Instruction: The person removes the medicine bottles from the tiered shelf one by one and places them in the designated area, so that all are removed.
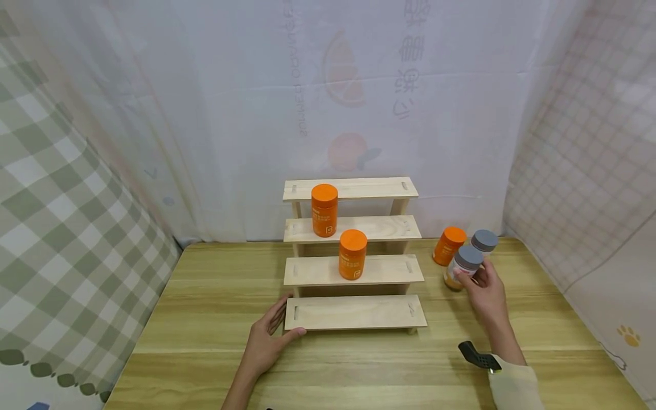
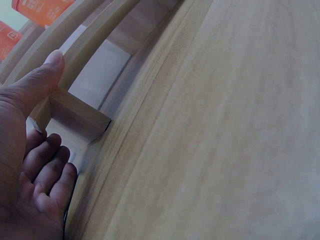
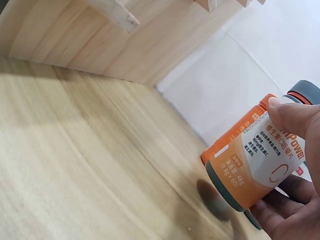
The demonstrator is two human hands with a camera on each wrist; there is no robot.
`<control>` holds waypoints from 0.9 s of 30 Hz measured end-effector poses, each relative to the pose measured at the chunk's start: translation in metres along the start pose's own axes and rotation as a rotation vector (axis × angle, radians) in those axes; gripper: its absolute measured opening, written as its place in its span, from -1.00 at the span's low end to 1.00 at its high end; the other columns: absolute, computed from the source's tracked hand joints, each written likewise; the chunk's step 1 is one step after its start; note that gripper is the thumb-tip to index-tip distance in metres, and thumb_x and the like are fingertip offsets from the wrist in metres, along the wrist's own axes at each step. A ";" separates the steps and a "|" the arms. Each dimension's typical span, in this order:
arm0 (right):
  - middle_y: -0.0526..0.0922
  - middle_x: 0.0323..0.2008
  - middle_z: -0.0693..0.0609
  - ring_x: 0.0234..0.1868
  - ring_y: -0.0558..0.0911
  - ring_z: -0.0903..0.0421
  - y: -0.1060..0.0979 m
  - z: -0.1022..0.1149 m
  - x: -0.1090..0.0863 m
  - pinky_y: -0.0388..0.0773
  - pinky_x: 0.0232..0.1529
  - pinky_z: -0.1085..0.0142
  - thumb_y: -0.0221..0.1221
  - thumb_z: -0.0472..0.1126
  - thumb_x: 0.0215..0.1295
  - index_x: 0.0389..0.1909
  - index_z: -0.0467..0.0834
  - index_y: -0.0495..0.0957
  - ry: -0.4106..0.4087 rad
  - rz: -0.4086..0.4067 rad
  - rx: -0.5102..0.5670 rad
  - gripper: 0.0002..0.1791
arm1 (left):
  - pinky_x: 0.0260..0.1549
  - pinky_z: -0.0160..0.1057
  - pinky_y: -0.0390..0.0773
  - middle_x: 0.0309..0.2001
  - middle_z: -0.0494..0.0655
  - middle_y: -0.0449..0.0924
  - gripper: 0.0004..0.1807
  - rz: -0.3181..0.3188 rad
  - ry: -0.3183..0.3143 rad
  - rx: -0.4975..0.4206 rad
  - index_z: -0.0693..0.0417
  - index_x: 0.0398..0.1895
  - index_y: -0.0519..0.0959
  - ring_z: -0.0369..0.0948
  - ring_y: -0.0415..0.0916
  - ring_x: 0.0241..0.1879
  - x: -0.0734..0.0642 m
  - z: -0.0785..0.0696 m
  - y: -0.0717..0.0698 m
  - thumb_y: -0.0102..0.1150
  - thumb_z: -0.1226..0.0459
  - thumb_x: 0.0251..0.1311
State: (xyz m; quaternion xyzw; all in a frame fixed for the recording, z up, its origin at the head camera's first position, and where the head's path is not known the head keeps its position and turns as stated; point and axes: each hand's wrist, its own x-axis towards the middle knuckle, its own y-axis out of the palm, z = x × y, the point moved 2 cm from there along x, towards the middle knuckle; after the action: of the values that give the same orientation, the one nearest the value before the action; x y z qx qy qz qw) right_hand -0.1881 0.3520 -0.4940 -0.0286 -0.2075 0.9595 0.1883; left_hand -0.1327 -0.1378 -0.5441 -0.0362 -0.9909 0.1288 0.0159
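Observation:
A stepped wooden display rack (image 1: 353, 312) stands on the table, with one orange pill bottle (image 1: 352, 256) on its second step from the bottom and another orange pill bottle (image 1: 324, 212) one step higher. My left hand (image 1: 266, 340) holds the left end of the lowest step, thumb along the front edge (image 2: 30, 95) and fingers around the side. At the right, my right hand (image 1: 487, 290) grips a grey-capped vitamin bottle (image 3: 257, 160) with a white and orange label. That bottle is tilted, its base seemingly just off the table.
Behind the held bottle stand an orange pill bottle (image 1: 449, 246) and a second grey-capped bottle (image 1: 484, 241). A white printed curtain (image 1: 230, 142) hangs at the table's back edge. Checked cloths (image 1: 56, 199) flank both sides.

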 end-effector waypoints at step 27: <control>0.36 0.47 -0.25 0.29 0.45 0.05 -0.002 -0.008 -0.001 0.52 0.15 0.54 0.28 0.18 0.38 0.64 0.01 0.01 0.058 0.056 -0.078 -0.04 | 0.47 -0.11 0.39 0.51 -0.19 0.35 -0.03 -0.007 0.012 0.005 -0.21 0.52 0.36 -0.09 0.31 0.50 0.001 0.002 0.001 0.60 0.01 -0.01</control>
State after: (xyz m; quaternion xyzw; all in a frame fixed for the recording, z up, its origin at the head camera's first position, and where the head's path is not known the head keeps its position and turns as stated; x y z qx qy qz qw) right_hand -0.1856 0.3568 -0.5004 -0.0694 -0.2386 0.9543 0.1661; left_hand -0.1337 -0.1369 -0.5460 -0.0335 -0.9906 0.1308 0.0224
